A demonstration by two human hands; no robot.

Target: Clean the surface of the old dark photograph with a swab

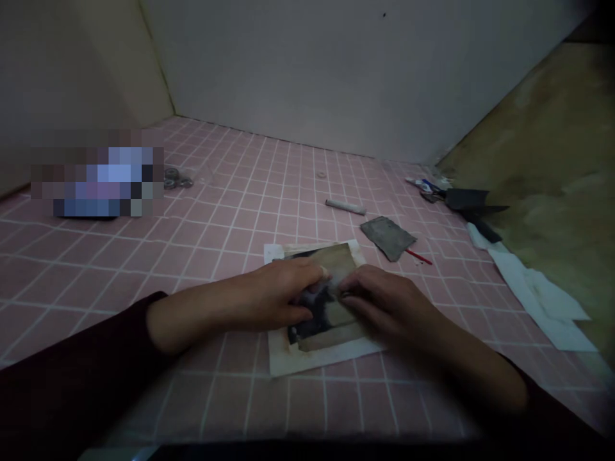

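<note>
A white paper sheet with a dark and brownish picture on it lies on the pink checked tablecloth. My left hand rests over the picture's left part, fingers apart, thumb lower, holding nothing. At the picture's right side is my right hand, its fingers pinched together at the surface. Something small and dark shows at those fingertips, too small to name. Both hands hide parts of the picture.
Beyond the sheet lie a grey square piece, a red stick and a greyish tube. Dark tools and white paper strips are at right. A pixelated object and small rings are at left.
</note>
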